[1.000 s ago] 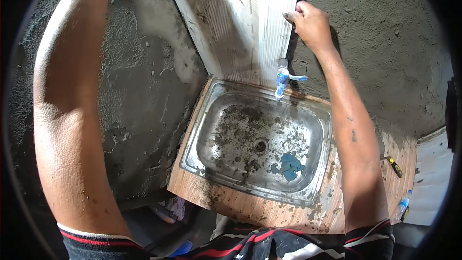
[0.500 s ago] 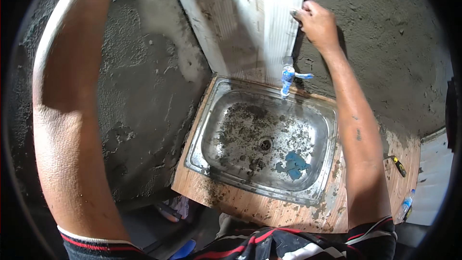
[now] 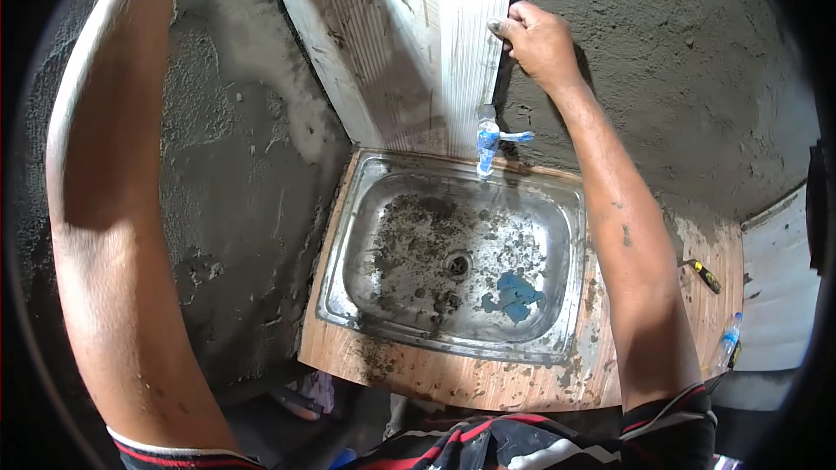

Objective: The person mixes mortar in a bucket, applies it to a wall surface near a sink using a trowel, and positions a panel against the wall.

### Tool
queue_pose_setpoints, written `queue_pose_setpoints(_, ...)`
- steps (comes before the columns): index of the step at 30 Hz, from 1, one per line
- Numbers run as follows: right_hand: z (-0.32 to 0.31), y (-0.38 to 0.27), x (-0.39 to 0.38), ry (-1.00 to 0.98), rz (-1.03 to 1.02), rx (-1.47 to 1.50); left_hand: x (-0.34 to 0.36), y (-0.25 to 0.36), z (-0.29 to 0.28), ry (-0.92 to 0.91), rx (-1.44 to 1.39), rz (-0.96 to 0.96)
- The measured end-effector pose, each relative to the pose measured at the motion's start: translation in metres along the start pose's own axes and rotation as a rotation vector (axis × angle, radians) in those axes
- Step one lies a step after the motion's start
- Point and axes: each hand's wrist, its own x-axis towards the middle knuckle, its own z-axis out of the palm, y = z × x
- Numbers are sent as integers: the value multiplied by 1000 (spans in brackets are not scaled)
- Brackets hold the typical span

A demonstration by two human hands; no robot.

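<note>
At far left, the bare left arm [image 3: 109, 252] climbs past grey plaster [image 3: 235, 200]; the left hand is out of sight, so I cannot tell whether it grips anything or how far it is from the right hand [image 3: 546, 45]. Next stands the white panel [image 3: 409, 43], its right edge at the right hand: thumb over the face, fingers curled, apparently pinching that edge. Below this hand are the splattered metal sink [image 3: 575, 235], the tap [image 3: 488, 144] and a blue patch [image 3: 520, 296] inside the basin. Beyond the right forearm, well below its hand, lie 1 yellow-and-black tool [image 3: 707, 278] and 1 bottle [image 3: 730, 339]. Compared with 0.5 s ago, nearly everything has slid left together, so I'd say the head turned; hand and panel meet at the same spot, which suggests steady holding, not repositioning.
</note>
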Motion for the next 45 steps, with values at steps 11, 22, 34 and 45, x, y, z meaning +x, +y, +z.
queue_pose_setpoints(11,5,-2,1,99,-167,-42,-31,17,-14,-50,-222,-78)
queue_pose_setpoints(22,-4,-13,-1,84,-98,-88,-18,-6,-7,-92,-407,-32)
queue_pose_setpoints(34,8,6,-5,206,-254,-54,-35,15,-9,-104,-265,-84)
queue_pose_setpoints(45,8,-4,3,76,-135,-35,-25,-13,-20,-48,93,6)
